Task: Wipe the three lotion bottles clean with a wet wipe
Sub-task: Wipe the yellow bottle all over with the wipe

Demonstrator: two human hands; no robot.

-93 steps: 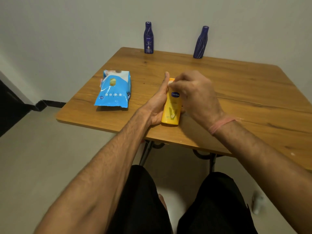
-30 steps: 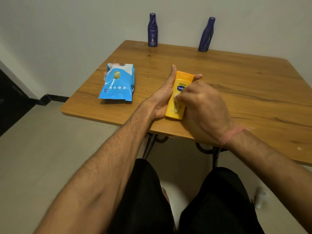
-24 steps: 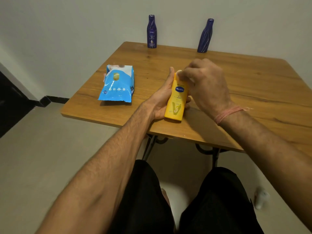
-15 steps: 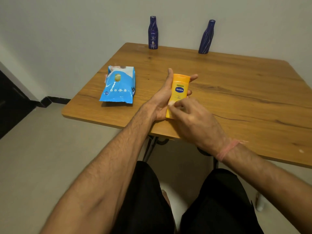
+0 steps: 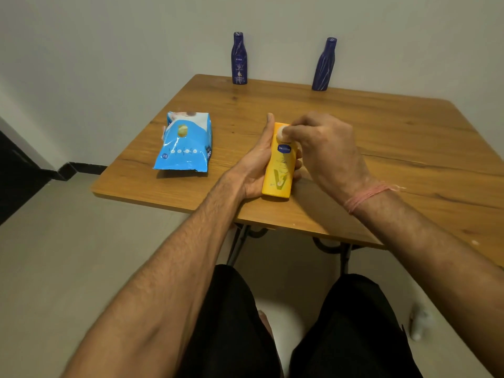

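Note:
A yellow lotion bottle (image 5: pixel 278 170) lies flat near the front of the wooden table (image 5: pixel 381 137), cradled in my left hand (image 5: pixel 255 165), whose thumb runs along the bottle's left side. My right hand (image 5: pixel 324 148) pinches a small white wet wipe (image 5: pixel 281 131) and presses it on the bottle's top end. Two dark blue lotion bottles stand upright at the table's far edge by the wall: the left blue bottle (image 5: pixel 239 59) shows its label, and the right blue bottle (image 5: pixel 323 65) shows a plain side.
A blue and white pack of wet wipes (image 5: pixel 185 144) lies on the table to the left of my hands. The table's front edge runs just below the yellow bottle. A small white object (image 5: pixel 420 321) sits on the floor at the lower right.
My right hand with the wipe has slid from the yellow bottle's lower end up to its top end. My left hand still holds the bottle in place.

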